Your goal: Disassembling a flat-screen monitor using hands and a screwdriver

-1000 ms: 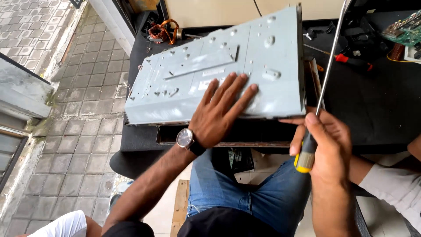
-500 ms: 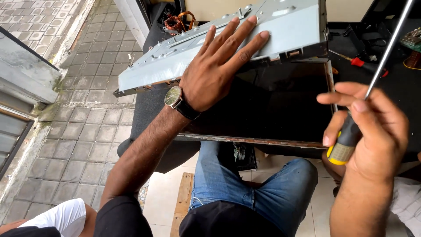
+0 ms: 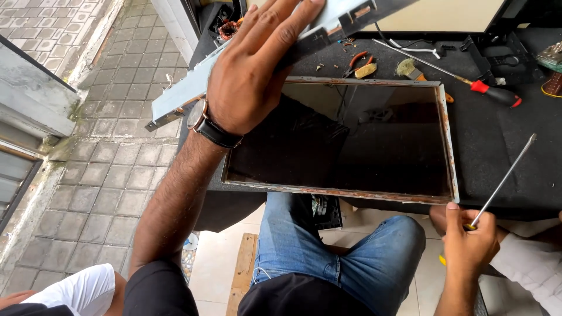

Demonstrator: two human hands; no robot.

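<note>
- Your left hand (image 3: 252, 73): fingers spread flat, palm pressed on the grey metal panel (image 3: 193, 88); no clenching, wrist bent back, forearm running down to the lower left. A watch (image 3: 212, 126) with a dark strap sits on the wrist.
- Grey metal panel: tilted up on its long edge, lifted off the frame, slanting from the bench's left edge toward the top of view.
- Your right hand (image 3: 468, 246): fist closed round the yellow handle of a long screwdriver (image 3: 503, 178), thumb up along it; held low, off the bench's near edge, shaft slanting up to the right over the bench top.
- Rusty-rimmed frame (image 3: 448, 134): lies flat on the black bench (image 3: 503, 152), its near side along the near edge, dark inside.
- Far edge of the bench: a red-handled screwdriver (image 3: 494, 93), a brush (image 3: 410, 69), small pliers (image 3: 357, 61).
- Below the bench: your knees in blue jeans (image 3: 328, 251).
</note>
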